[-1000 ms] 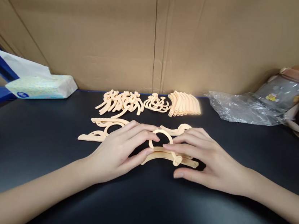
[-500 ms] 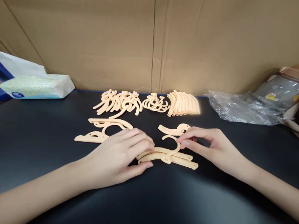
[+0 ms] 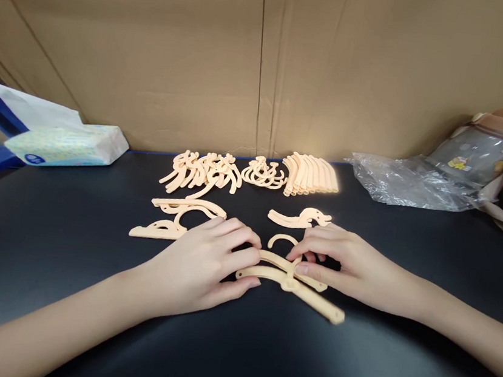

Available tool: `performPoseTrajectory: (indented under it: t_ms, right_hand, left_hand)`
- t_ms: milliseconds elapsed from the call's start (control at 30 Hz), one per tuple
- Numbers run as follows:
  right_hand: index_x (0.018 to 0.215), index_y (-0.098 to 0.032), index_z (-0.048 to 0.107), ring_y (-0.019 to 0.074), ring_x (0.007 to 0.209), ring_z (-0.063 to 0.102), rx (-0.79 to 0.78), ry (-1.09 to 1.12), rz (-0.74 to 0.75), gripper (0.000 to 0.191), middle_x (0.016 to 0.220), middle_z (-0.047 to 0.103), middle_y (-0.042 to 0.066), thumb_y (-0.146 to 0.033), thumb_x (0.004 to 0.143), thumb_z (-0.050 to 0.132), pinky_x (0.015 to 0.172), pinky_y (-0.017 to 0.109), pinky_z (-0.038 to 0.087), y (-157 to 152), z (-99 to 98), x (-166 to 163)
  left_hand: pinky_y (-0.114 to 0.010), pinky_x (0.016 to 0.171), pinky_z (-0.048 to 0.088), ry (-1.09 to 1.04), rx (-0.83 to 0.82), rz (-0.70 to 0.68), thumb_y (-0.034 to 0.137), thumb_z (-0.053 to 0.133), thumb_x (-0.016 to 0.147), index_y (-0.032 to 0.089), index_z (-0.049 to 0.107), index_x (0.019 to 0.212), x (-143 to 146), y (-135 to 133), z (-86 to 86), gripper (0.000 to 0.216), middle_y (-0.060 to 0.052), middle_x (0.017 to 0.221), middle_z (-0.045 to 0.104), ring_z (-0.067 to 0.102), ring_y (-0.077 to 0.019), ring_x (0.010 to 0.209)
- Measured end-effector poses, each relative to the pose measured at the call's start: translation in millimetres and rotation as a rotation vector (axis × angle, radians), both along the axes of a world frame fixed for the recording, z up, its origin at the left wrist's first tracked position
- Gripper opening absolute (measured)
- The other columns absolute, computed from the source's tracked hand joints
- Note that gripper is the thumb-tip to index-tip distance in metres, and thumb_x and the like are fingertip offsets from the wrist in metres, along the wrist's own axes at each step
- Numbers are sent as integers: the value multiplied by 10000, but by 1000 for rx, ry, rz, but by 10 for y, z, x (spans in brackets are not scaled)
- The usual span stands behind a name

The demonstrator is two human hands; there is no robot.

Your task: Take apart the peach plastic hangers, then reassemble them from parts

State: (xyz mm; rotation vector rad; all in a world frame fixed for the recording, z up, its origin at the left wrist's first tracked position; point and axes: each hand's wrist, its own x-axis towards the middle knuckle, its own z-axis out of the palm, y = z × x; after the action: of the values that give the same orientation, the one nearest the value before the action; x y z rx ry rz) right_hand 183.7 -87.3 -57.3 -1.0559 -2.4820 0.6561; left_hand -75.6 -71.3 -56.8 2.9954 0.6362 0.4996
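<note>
left hand (image 3: 206, 262) lies low on the surface (image 3: 232, 345), fingers half curled, thumb and fingertips closed on the left end of the hanger arms (image 3: 311, 300). that likely pins that end so the pieces can't slide. right hand (image 3: 343, 264) is loosely curled, thumb and fingertips nipped onto the middle where the two arms cross, seemingly steadying the joint. the arms are pale peach plastic, thin, flat and gently curved, lying on the surface between both hands, with the lower one swung out toward the right front. small hook arc (image 3: 282, 239) sits just behind the joint; can't tell if it is attached. loose curved piece (image 3: 298, 217) is behind the right hand, and two more flat pieces (image 3: 179, 216) behind the left. sorted piles of parts (image 3: 203, 170) and a neat stack (image 3: 310, 174) run along the cardboard wall (image 3: 267, 62). tissue pack (image 3: 64, 144) far left, crumpled plastic bag (image 3: 408, 183) far right.
</note>
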Motion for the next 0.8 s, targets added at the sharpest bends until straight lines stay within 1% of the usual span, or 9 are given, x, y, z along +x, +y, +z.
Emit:
performPoseTrajectory:
  t_ms: [133, 267, 367, 433, 533, 567, 633, 733, 800]
  right_hand:
    - [946, -219, 660, 122, 766, 547, -33, 11, 6, 186, 827, 617, -8, -349, 929, 528, 717, 256, 400, -26, 27, -25]
    - [867, -208, 635, 121, 777, 539, -35, 11, 11, 170, 827, 613, -9, -329, 927, 532, 723, 254, 392, -39, 38, -35]
    - [853, -200, 630, 122, 776, 535, -55, 27, -3, 176, 815, 611, -8, -330, 923, 534, 726, 255, 390, -38, 38, -39]
    - [834, -194, 624, 118, 743, 528, -101, 64, -27, 190, 783, 602, -11, -330, 924, 526, 706, 253, 394, -29, 34, -37]
    - [802, -193, 614, 118, 714, 522, -237, 162, -89, 202, 753, 591, -16, -351, 907, 544, 680, 250, 409, -4, 34, -29]
    - [792, -192, 617, 121, 721, 528, -283, 197, -114, 203, 756, 594, -14, -360, 893, 561, 684, 251, 415, 6, 37, -25]
    - [784, -192, 632, 127, 730, 543, -352, 271, -158, 206, 761, 604, -9, -377, 866, 595, 689, 256, 424, 27, 47, -16]
    - [802, -190, 660, 127, 714, 567, -443, 397, -184, 203, 757, 619, -3, -387, 839, 626, 670, 258, 435, 63, 61, 4]
    - [811, -190, 672, 121, 705, 574, -504, 480, -203, 179, 754, 626, -2, -366, 826, 645, 668, 256, 442, 90, 58, 21]
  left_hand:
    - [-318, 772, 388, 16, 19, -7, 280, 497, 934, 183, 583, 891, 1, -8, -10, 136, -49, 1022, 615, 514, -183, 885]
    - [-309, 764, 387, -6, -32, 10, 289, 499, 939, 176, 542, 859, -4, -16, -32, 145, -42, 1002, 615, 506, -171, 857]
    - [-306, 769, 390, -19, -62, 27, 302, 507, 941, 171, 519, 854, -8, -21, -48, 158, -43, 1008, 615, 510, -168, 856]
    - [-306, 793, 393, -32, -62, 32, 303, 507, 944, 171, 519, 873, -8, -21, -55, 150, -47, 1038, 615, 518, -170, 887]
    - [-295, 804, 404, -75, -78, 57, 307, 505, 946, 175, 518, 901, -10, -15, -58, 140, -51, 1078, 611, 525, -164, 914]
    - [-291, 794, 409, -90, -106, 75, 316, 504, 945, 178, 518, 906, -13, -12, -55, 145, -48, 1070, 611, 528, -161, 903]
    - [-278, 746, 417, -128, -209, 135, 344, 508, 940, 189, 524, 907, -23, -5, -42, 159, -26, 991, 615, 530, -148, 846]
    - [-243, 650, 407, -236, -440, 257, 360, 532, 922, 208, 546, 887, -39, 11, -6, 157, 21, 834, 585, 511, -121, 733]
    - [-225, 620, 404, -352, -594, 303, 353, 550, 908, 210, 558, 874, -39, 28, 28, 147, 36, 790, 564, 500, -106, 693]
